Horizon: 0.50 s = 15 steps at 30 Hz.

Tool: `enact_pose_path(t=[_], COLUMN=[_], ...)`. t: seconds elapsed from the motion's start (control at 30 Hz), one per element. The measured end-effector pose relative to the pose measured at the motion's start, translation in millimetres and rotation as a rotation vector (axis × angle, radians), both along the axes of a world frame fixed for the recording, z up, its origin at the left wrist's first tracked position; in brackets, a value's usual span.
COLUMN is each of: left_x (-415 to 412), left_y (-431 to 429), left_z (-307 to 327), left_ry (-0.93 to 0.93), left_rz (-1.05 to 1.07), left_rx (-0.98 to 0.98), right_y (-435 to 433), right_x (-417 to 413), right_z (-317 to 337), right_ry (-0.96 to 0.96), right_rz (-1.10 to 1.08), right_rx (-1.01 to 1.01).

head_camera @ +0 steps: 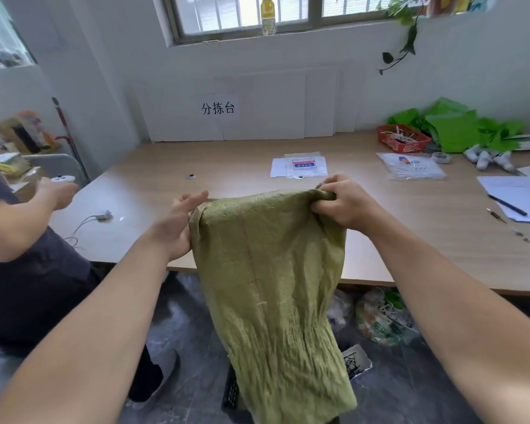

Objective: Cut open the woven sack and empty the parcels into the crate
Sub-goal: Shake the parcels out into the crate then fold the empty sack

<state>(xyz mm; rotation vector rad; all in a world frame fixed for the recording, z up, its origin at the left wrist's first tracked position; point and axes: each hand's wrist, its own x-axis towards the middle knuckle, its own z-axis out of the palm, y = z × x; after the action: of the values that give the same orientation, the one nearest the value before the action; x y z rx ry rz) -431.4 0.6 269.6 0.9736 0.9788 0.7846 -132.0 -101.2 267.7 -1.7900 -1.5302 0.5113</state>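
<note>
An olive-green woven sack [270, 289] hangs limp and flat in front of the table edge. My right hand [340, 200] grips its upper right corner in a fist. My left hand [181, 221] is at the sack's upper left edge with fingers spread; whether it pinches the fabric I cannot tell. Below the sack, a sliver of a black slotted crate [231, 390] shows on the floor, mostly hidden by the sack. A parcel corner with a printed label [355, 361] pokes out at the sack's right.
The wooden table [410, 240] carries plastic-bagged papers [300, 166], a red basket [403, 137], green bags [459, 127], and a pen on paper [507, 205]. A second person [28, 255] stands at left holding a white device. Plastic bags [383, 319] lie under the table.
</note>
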Motion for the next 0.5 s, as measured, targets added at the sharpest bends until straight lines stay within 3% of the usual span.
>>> enact_pose_path(t=[0.17,0.23,0.33,0.5], left_x=[-5.0,-1.7,3.8,5.8], left_y=[-4.0,-6.2,-6.4,-8.4], left_z=[-6.6,-6.5,-5.8,-4.5], left_ry=[0.034,0.124,0.282,0.278], left_rz=[-0.247,-0.265,-0.223,-0.042], left_rx=[0.243,0.307,0.406,0.338], right_y=[2.0,2.2,0.9,-8.6], right_x=[8.9,8.4,6.6,5.6], right_z=[3.1,3.6,4.1,4.7], right_ry=[0.366,0.391,0.399,0.744], right_rz=[-0.073,-0.11,-0.179,0.002], right_rx=[0.047,0.05,0.081,0.184])
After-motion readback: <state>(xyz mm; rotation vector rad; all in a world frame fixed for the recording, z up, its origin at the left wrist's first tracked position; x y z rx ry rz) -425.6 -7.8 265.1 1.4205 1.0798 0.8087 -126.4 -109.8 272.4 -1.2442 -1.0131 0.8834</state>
